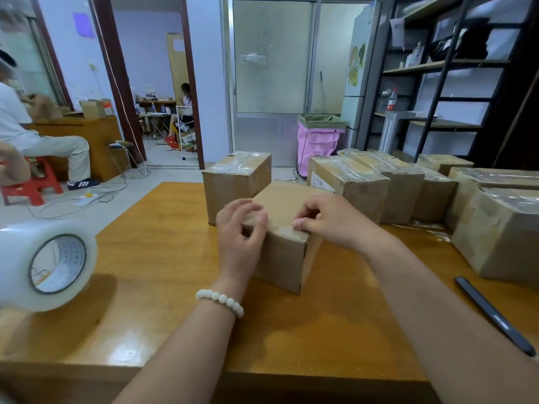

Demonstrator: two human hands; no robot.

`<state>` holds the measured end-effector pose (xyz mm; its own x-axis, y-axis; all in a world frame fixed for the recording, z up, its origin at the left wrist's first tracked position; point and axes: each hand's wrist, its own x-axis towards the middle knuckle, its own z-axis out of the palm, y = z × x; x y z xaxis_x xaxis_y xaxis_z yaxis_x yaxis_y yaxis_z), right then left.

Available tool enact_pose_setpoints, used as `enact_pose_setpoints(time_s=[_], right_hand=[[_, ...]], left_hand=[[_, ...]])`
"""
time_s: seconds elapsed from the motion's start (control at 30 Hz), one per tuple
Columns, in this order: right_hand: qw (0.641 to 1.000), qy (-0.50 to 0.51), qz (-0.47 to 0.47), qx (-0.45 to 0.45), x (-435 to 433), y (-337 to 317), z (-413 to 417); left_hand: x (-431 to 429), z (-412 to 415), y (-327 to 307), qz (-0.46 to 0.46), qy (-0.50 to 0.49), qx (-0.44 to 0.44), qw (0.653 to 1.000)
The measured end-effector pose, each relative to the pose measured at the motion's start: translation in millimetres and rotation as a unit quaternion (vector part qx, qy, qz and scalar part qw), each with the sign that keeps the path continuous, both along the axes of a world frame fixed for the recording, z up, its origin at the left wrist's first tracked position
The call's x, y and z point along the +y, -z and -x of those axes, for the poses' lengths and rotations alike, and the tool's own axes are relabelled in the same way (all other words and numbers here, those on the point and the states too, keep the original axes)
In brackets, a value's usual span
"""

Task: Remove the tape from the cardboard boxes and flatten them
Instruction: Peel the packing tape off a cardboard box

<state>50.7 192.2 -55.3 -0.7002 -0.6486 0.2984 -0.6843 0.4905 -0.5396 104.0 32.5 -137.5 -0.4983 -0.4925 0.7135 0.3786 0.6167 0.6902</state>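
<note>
Box (284, 252) mid-worktop (163, 258). Right hand (329, 220) grip: fingertips pinched at tape (287, 229) end on top edge. Left hand (239, 225) curled round box's left edge, steadying. Risk imo: yank too hard, tape shreds or peels cardboard; light box skids into taped boxes (350, 182) behind.

Small packing/shipping workroom, prob. in a flat: wooden table (163, 258) w/ taped cardboard boxes (350, 185) + big tape roll (46, 263) on it, storage shelves (437, 65) behind its right end, desk (87, 135) off its far left.
</note>
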Motion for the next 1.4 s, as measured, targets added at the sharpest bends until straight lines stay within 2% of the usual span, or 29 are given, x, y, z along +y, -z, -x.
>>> enact_pose_setpoints(time_s=[0.07,0.3,0.37,0.47,0.53,0.7,0.93,1.07,1.27,1.4], right_hand=[[1.0,-0.004,0.024,-0.017,-0.4,0.9,2.3],[1.0,-0.001,0.013,0.016,-11.8,12.9,-0.9],[0.999,-0.014,0.045,-0.022,-12.1,18.5,-3.1],[0.976,-0.04,0.157,-0.148,-9.0,21.8,-6.9],[0.966,-0.056,0.173,-0.183,-6.9,19.7,-7.9],[0.986,-0.095,0.071,-0.121,-9.1,10.9,-10.5],[0.993,-0.058,0.056,-0.091,-13.2,10.2,-16.9],[0.998,-0.042,-0.024,-0.03,-19.4,1.9,-19.1],[0.999,-0.036,-0.002,-0.013,-17.7,-0.8,-18.0],[0.996,-0.045,0.038,-0.072,-11.2,0.7,-13.9]], left_hand=[[2.4,3.1,5.9,0.045,0.005,-0.02,0.999],[0.5,5.9,2.5,-0.011,0.034,-0.038,0.999],[-0.6,6.8,2.4,-0.042,0.041,-0.041,0.997],[-3.1,8.0,2.7,-0.071,0.055,-0.05,0.995],[-2.8,7.4,2.5,-0.076,0.067,-0.052,0.993],[-2.3,5.0,4.3,-0.054,0.071,-0.035,0.995],[-3.7,7.9,7.8,-0.037,0.07,-0.035,0.996],[-5.8,10.6,10.7,-0.037,0.067,-0.036,0.996],[-5.5,11.6,10.8,-0.045,0.067,-0.035,0.996],[-5.3,11.4,11.1,-0.047,0.066,-0.03,0.996]])
